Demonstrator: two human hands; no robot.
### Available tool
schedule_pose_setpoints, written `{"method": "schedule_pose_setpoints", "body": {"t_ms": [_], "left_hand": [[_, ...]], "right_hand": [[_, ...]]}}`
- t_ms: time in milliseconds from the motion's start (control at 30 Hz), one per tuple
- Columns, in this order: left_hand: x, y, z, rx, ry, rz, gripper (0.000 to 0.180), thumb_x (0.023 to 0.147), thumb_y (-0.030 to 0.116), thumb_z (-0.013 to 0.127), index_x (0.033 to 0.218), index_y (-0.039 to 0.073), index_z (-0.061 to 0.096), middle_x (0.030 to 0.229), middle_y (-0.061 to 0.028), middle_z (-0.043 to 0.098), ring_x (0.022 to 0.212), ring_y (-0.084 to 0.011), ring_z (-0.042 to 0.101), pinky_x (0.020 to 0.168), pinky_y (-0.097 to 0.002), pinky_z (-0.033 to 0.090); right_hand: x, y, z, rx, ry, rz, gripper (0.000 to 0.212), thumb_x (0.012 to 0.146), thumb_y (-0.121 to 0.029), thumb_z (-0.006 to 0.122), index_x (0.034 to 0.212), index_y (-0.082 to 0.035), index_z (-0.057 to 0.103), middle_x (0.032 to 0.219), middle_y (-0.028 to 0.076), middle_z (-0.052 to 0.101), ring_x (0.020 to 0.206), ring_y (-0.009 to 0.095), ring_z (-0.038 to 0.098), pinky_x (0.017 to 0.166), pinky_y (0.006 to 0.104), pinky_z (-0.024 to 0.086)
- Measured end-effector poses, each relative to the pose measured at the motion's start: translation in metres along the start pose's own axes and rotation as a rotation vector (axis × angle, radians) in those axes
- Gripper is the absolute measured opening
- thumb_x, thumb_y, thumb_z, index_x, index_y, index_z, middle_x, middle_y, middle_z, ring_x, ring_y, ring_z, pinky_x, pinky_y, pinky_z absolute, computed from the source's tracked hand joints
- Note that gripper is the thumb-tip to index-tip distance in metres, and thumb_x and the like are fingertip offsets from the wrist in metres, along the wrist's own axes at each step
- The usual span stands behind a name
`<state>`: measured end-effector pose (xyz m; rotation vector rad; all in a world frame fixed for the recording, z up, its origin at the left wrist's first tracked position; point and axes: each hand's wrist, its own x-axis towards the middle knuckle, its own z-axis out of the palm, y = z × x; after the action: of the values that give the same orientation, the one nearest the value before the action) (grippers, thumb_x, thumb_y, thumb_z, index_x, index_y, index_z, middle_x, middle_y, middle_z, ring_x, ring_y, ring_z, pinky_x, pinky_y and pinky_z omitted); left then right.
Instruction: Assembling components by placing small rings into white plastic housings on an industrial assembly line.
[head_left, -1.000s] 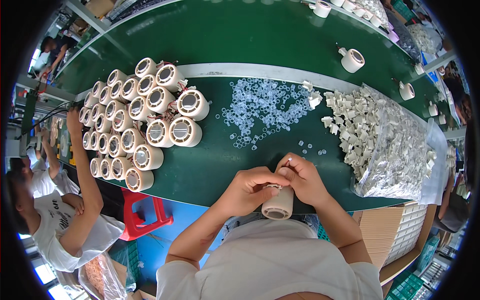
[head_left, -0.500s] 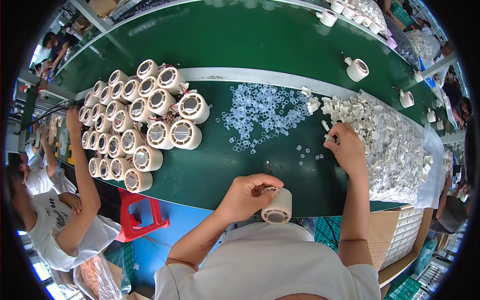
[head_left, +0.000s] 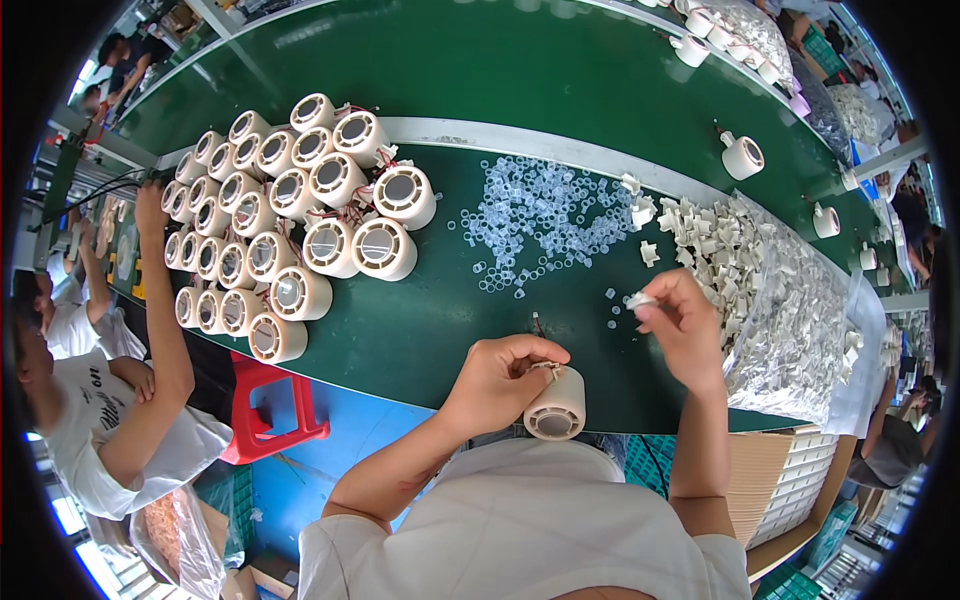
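Observation:
At the near edge of the green table, my left hand [head_left: 500, 382] is closed on the wired end of a white cylindrical motor housing [head_left: 557, 410]. Its thumb and forefinger pinch by the small fitting there, and a short lead with a connector [head_left: 538, 322] sticks up behind. My right hand [head_left: 684, 328] pinches a small white plastic piece [head_left: 638, 300] above the table. A few loose translucent rings [head_left: 612, 309] lie beside that piece. Farther off spreads a heap of similar translucent rings [head_left: 545, 215]. White plastic pieces [head_left: 700, 240] are piled to the right, partly in a clear bag [head_left: 790, 330].
Rows of white motor housings [head_left: 330, 245] with wires stand on the left. Beyond a metal rail [head_left: 470, 133] runs a green belt [head_left: 600, 80] carrying single housings [head_left: 742, 157]. A person [head_left: 120, 420] sits at left near a red stool [head_left: 265, 410]. A carton [head_left: 790, 490] stands at right.
My right hand has come away from the piled white pieces, toward the left and nearer me, with one piece showing in its fingertips. My left hand still holds the motor housing. The view has shifted slightly.

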<state>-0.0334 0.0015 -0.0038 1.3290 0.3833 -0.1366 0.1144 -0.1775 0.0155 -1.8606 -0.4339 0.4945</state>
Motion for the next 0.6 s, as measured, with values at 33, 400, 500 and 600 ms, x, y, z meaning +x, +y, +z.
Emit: {"method": "schedule_pose_setpoints", "body": {"t_ms": [33,400,500,600], "left_hand": [[0.001,0.002,0.000,0.005,-0.006,-0.002,0.021,0.079,-0.008,0.052,0.094,-0.001,0.065,0.077,-0.0047,0.062,0.061,-0.0064,0.050,0.053,-0.0173,0.042],[0.003,0.001,0.001,0.011,-0.010,0.070,0.022,0.078,-0.003,0.051,0.095,-0.002,0.065,0.071,-0.0045,0.061,0.056,-0.0077,0.047,0.050,-0.0189,0.038],[0.003,0.003,0.001,-0.030,-0.019,0.074,0.022,0.079,-0.001,0.050,0.095,-0.003,0.064,0.070,-0.0051,0.061,0.056,-0.0083,0.047,0.050,-0.0195,0.039],[0.002,0.009,-0.001,-0.097,-0.042,0.044,0.022,0.082,0.003,0.049,0.096,-0.005,0.064,0.071,-0.0060,0.060,0.057,-0.0095,0.047,0.051,-0.0206,0.039]], "right_hand": [[-0.009,-0.002,0.010,-0.004,-0.001,0.005,0.018,0.076,0.007,0.063,0.088,-0.003,0.054,0.082,0.006,0.061,0.062,0.012,0.055,0.060,0.0215,0.046],[-0.042,-0.007,0.052,0.008,-0.152,-0.324,0.023,0.075,0.009,0.062,0.094,-0.004,0.064,0.086,0.006,0.060,0.066,0.012,0.054,0.057,0.0208,0.043],[-0.039,-0.011,0.052,-0.116,-0.146,-0.403,0.024,0.075,0.009,0.062,0.094,-0.005,0.065,0.086,0.005,0.058,0.065,0.012,0.052,0.056,0.0212,0.042],[-0.037,-0.017,0.053,-0.228,-0.164,-0.434,0.024,0.074,0.008,0.063,0.093,-0.007,0.067,0.085,0.004,0.055,0.063,0.013,0.050,0.053,0.0225,0.040]]}}
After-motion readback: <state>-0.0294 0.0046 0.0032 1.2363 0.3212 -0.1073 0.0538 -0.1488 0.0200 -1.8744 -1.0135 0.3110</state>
